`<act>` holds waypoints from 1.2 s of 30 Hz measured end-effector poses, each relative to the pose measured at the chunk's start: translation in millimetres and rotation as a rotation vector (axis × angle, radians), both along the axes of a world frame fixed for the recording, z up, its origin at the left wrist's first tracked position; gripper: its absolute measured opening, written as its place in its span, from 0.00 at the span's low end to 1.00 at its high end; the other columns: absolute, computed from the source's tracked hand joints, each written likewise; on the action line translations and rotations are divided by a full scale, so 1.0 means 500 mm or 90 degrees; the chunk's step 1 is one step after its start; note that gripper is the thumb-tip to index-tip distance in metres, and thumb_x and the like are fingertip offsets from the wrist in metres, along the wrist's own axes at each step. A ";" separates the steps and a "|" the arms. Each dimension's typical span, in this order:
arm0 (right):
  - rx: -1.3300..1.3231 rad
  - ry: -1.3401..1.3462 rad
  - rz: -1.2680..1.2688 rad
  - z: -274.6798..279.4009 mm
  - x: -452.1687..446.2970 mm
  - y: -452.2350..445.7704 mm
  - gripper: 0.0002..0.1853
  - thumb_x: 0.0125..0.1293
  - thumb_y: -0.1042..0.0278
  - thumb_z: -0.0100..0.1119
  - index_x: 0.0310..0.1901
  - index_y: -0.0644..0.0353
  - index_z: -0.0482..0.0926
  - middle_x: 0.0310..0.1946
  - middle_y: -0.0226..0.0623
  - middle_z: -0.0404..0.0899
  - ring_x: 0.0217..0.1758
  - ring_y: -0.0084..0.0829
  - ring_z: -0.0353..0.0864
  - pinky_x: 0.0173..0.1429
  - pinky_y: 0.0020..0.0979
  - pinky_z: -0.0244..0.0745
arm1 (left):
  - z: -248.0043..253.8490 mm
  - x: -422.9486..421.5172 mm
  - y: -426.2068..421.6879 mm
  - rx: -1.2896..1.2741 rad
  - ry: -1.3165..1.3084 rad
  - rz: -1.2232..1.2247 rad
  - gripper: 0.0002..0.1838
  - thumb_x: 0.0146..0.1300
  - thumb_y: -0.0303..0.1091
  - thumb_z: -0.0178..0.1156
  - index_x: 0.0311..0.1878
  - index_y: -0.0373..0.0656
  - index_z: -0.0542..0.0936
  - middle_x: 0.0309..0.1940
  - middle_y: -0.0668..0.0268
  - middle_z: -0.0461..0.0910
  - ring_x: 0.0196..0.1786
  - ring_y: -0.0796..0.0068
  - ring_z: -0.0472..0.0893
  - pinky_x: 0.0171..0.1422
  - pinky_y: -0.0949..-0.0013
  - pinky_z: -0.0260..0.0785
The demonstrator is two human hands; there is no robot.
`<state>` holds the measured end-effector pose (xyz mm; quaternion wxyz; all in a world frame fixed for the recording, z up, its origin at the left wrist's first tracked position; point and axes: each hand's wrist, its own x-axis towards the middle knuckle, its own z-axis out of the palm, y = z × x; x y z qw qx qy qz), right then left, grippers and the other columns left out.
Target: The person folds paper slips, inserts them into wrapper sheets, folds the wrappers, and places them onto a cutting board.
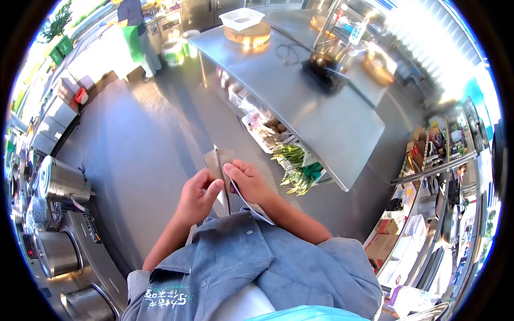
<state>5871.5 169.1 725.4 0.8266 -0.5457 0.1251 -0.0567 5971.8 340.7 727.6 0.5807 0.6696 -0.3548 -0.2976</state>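
Both hands are raised in front of my chest, above the grey-blue shirt (pixel 230 257). My right hand (pixel 247 181) is closed on the upper edge of a brownish cloth piece (pixel 226 156), with the thumb on top; a pale strip runs from this hand down to the shirt. Beside it, my left hand (pixel 201 195) is closed with curled fingers and the thumb toward the cloth's left side. What the left fingers hold is hidden.
A steel table (pixel 316 117) stands ahead on the right, with a white basket (pixel 242 19) on a round board and green vegetables (pixel 294 166) underneath. Steel pots (pixel 56 251) are at left, shelves at right. Another person (pixel 135 37) stands far left.
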 end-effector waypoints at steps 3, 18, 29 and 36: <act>-0.013 0.023 -0.016 0.005 0.015 0.013 0.17 0.83 0.56 0.48 0.39 0.58 0.78 0.27 0.24 0.76 0.30 0.13 0.72 0.34 0.21 0.69 | -0.005 0.003 0.016 0.000 0.000 -0.039 0.11 0.74 0.32 0.61 0.35 0.36 0.77 0.26 0.66 0.76 0.31 0.79 0.72 0.36 0.70 0.66; -0.273 0.014 0.182 -0.013 0.067 0.063 0.17 0.79 0.59 0.53 0.35 0.63 0.80 0.25 0.31 0.81 0.28 0.22 0.78 0.34 0.30 0.73 | -0.051 0.067 0.072 -0.027 0.022 0.060 0.09 0.75 0.29 0.54 0.36 0.36 0.76 0.26 0.67 0.74 0.31 0.79 0.71 0.37 0.69 0.68; -0.180 0.039 0.106 -0.046 0.087 0.084 0.18 0.79 0.59 0.53 0.34 0.64 0.81 0.25 0.29 0.79 0.29 0.19 0.77 0.34 0.28 0.73 | -0.019 0.070 0.111 0.117 -0.076 -0.034 0.08 0.74 0.30 0.57 0.39 0.35 0.78 0.27 0.61 0.78 0.31 0.73 0.76 0.38 0.65 0.71; -0.430 -0.026 0.202 -0.015 0.086 0.064 0.21 0.77 0.53 0.57 0.36 0.66 0.81 0.25 0.36 0.80 0.29 0.25 0.77 0.35 0.34 0.73 | -0.012 0.059 0.099 0.085 -0.163 0.022 0.08 0.75 0.30 0.56 0.39 0.35 0.77 0.30 0.56 0.79 0.33 0.66 0.78 0.39 0.61 0.71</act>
